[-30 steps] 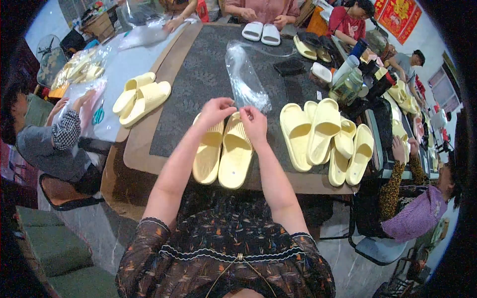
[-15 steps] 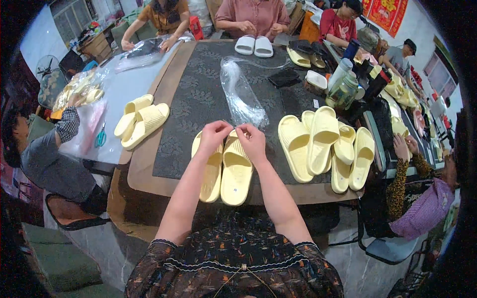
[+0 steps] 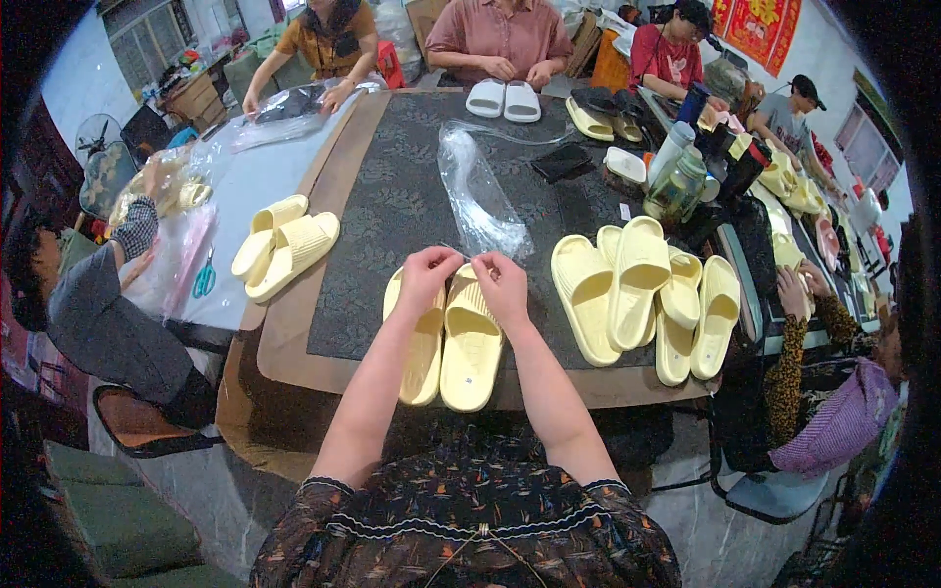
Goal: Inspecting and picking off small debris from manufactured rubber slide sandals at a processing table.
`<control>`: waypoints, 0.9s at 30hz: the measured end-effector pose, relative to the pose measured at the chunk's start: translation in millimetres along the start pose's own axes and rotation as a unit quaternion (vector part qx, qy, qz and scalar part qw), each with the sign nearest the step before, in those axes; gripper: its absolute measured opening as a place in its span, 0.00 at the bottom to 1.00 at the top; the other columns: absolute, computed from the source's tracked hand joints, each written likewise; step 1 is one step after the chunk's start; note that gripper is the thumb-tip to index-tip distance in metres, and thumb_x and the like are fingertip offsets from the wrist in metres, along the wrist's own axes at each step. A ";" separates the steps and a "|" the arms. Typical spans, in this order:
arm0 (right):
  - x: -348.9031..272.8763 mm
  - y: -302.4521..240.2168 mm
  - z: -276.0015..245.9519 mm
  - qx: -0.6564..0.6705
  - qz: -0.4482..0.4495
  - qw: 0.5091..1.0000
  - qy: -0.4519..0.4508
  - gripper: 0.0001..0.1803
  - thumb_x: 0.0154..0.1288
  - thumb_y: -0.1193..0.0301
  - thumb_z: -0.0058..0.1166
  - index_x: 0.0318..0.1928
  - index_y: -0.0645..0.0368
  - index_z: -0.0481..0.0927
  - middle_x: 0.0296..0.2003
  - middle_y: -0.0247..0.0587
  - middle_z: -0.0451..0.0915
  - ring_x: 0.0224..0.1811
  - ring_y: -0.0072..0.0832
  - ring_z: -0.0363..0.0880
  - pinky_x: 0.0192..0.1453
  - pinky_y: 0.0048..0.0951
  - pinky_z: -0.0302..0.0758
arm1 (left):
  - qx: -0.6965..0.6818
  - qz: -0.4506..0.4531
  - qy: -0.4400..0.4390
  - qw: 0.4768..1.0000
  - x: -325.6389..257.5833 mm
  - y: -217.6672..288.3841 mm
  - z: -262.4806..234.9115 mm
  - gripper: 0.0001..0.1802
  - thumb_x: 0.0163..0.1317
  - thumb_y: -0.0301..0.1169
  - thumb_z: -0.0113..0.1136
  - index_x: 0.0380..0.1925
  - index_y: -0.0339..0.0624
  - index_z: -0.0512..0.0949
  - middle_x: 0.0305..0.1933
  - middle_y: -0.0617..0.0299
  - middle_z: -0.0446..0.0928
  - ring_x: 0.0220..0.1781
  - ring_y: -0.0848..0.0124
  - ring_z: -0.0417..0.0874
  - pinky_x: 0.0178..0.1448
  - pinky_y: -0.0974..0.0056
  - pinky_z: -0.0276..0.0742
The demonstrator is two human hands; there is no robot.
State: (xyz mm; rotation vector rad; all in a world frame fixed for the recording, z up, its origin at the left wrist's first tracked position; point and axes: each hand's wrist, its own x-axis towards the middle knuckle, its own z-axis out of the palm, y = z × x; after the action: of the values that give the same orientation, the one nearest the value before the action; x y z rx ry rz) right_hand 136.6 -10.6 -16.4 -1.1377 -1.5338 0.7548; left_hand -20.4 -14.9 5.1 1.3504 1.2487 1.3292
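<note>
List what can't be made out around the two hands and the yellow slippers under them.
- Head view: the left hand and right hand cover the upper ends of the yellow slipper pair.
- Whatever the fingertips pinch is too small to identify.
- The clear plastic bag: contents cannot be told through glare.

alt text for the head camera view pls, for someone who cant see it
Seen from above, a person's left hand and right hand meet over the top ends of a pair of pale yellow slides on a dark mat. A clear plastic bag lies just beyond, more yellow slides sit to the right, and other people work around the table.
</note>
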 end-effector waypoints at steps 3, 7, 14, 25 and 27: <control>-0.8 -5.6 0.7 0.001 0.003 0.998 0.058 0.09 0.60 0.67 0.59 0.34 0.60 0.81 0.26 0.39 0.80 0.20 0.24 0.71 0.26 0.26 0.67 | -0.050 0.008 0.026 0.998 4.7 -7.9 -6.6 0.09 0.59 0.28 0.63 0.36 0.34 0.81 0.32 0.69 0.79 0.35 0.82 0.75 0.40 0.75 0.70; 2.7 -2.1 -2.1 -0.013 -0.036 0.999 0.019 0.08 0.60 0.68 0.60 0.33 0.61 0.80 0.25 0.39 0.79 0.19 0.24 0.70 0.25 0.26 0.66 | 0.009 -0.006 -0.002 1.000 1.3 -2.5 -0.4 0.09 0.58 0.29 0.64 0.36 0.34 0.82 0.32 0.67 0.81 0.35 0.81 0.76 0.40 0.74 0.71; -1.1 -9.6 1.5 -0.002 0.007 0.999 0.050 0.07 0.59 0.68 0.59 0.32 0.60 0.81 0.25 0.38 0.79 0.21 0.25 0.72 0.27 0.26 0.67 | -0.059 0.002 0.067 0.996 2.4 -6.1 -7.5 0.10 0.58 0.31 0.65 0.35 0.34 0.82 0.29 0.67 0.80 0.31 0.81 0.75 0.36 0.74 0.72; -2.3 -11.5 2.2 0.001 -0.071 0.997 0.027 0.07 0.58 0.68 0.59 0.33 0.58 0.82 0.24 0.35 0.79 0.19 0.23 0.71 0.25 0.25 0.67 | -0.033 0.008 0.082 0.996 2.4 -5.5 -4.6 0.07 0.59 0.28 0.62 0.34 0.36 0.82 0.29 0.73 0.77 0.31 0.84 0.72 0.36 0.77 0.67; -1.5 -11.2 1.4 -0.006 -0.053 0.998 0.032 0.07 0.58 0.68 0.59 0.32 0.58 0.82 0.24 0.36 0.79 0.19 0.23 0.71 0.25 0.25 0.67 | -0.053 0.030 0.066 0.996 3.1 -5.1 -0.5 0.07 0.59 0.28 0.62 0.36 0.36 0.81 0.30 0.73 0.77 0.31 0.85 0.71 0.36 0.77 0.67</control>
State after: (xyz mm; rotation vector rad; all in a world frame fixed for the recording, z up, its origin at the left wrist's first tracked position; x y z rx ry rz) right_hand 132.2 -15.8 -7.4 -1.0698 -1.5346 0.6336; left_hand -21.5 -11.1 0.6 1.2514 1.2132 1.5261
